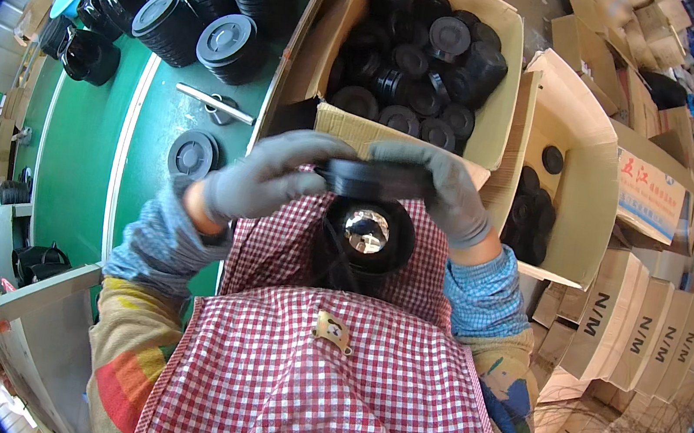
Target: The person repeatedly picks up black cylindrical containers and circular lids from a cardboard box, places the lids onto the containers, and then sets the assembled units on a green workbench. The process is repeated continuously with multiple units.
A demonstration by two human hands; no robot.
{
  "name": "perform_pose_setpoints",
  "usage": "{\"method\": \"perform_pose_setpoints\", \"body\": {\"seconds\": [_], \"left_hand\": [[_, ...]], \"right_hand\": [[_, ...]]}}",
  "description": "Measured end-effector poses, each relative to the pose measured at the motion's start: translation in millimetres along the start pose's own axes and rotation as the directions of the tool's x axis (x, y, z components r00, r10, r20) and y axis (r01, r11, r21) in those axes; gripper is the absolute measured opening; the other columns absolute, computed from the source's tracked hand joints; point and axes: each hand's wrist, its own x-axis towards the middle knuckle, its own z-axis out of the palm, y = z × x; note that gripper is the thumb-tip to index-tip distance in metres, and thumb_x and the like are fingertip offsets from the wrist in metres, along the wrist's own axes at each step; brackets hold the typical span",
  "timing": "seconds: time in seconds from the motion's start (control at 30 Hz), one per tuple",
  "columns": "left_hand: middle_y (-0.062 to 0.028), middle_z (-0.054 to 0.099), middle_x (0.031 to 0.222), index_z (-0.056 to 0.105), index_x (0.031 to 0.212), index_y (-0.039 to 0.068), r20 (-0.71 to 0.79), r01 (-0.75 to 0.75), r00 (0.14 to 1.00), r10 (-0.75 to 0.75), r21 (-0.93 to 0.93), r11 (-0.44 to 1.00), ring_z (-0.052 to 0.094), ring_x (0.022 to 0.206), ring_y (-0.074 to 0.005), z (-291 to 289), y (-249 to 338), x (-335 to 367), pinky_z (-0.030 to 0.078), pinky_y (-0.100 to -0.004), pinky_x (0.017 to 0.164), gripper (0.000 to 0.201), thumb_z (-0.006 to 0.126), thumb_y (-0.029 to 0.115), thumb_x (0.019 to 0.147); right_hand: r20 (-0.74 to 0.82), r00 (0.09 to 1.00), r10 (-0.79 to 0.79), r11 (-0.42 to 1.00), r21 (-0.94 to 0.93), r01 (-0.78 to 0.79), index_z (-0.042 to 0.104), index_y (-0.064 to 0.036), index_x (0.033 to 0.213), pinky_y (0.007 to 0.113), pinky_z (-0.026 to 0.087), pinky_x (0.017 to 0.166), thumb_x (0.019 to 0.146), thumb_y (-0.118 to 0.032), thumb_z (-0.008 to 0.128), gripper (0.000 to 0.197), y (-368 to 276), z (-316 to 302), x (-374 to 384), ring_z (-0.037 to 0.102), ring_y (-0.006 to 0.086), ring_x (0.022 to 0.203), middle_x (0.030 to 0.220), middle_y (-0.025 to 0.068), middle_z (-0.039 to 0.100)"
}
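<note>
Grey gloves cover both of my hands, which are raised over my lap. Between them is a thick black round lid (374,181), seen nearly edge-on. My left hand (269,173) grips its left side, and my right hand (449,188) is wrapped round its right side. Just below the lid, a black round vessel (393,262) rests against my checked apron (324,389), with a shiny silver rounded surface (365,231) showing in its middle. Its lower part is dark, so I cannot make out its full shape.
On the green workbench (83,156) at left lie a single black lid (194,154), a metal rod (215,103), stacked black lids (232,45) and glossy black vessels (90,57). A carton of black round parts (415,129) stands ahead; another open carton (581,203) adjoins it at right.
</note>
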Motion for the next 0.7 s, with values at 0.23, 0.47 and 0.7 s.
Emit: {"method": "perform_pose_setpoints", "body": {"seconds": [0.23,0.47,0.7], "left_hand": [[-0.0185,0.057,0.137,0.058,0.133,-0.002,-0.092,-0.033,0.996,-0.003,-0.384,0.923,0.055,0.129,-0.0301,85.7,-39.2,-8.7,0.039,-0.0405,0.112,0.05,0.034,0.036,0.111],[-0.0205,0.065,0.125,0.073,0.11,-0.004,-0.175,-0.158,0.976,0.127,-0.173,0.972,0.063,0.118,-0.0338,98.3,-51.2,-3.9,0.046,-0.0419,0.106,0.046,0.041,0.029,0.108],[-0.0203,0.067,0.12,0.074,0.106,-0.003,-0.185,-0.264,0.952,0.245,-0.085,0.961,0.065,0.115,-0.0346,96.1,-62.1,-0.9,0.049,-0.0438,0.104,0.037,0.046,0.021,0.105]], "right_hand": [[-0.15,0.986,-0.068,0.994,-0.094,0.054,0.077,0.001,0.101,0.045,0.038,0.113,0.098,-0.037,0.062,0.041,36.7,24.2,-63.1,0.063,0.0275,0.117,0.117,0.0163,0.071],[-0.027,0.959,-0.282,0.909,-0.327,0.258,0.078,-0.0042,0.091,0.05,0.031,0.119,0.089,-0.022,0.067,0.021,44.1,22.9,-64.6,0.064,0.0278,0.114,0.107,0.0109,0.074],[0.026,0.945,-0.325,0.846,-0.439,0.303,0.074,-0.0054,0.081,0.05,0.034,0.117,0.084,-0.006,0.068,0.007,45.5,24.9,-60.8,0.065,0.0268,0.114,0.105,0.0088,0.074]]}}
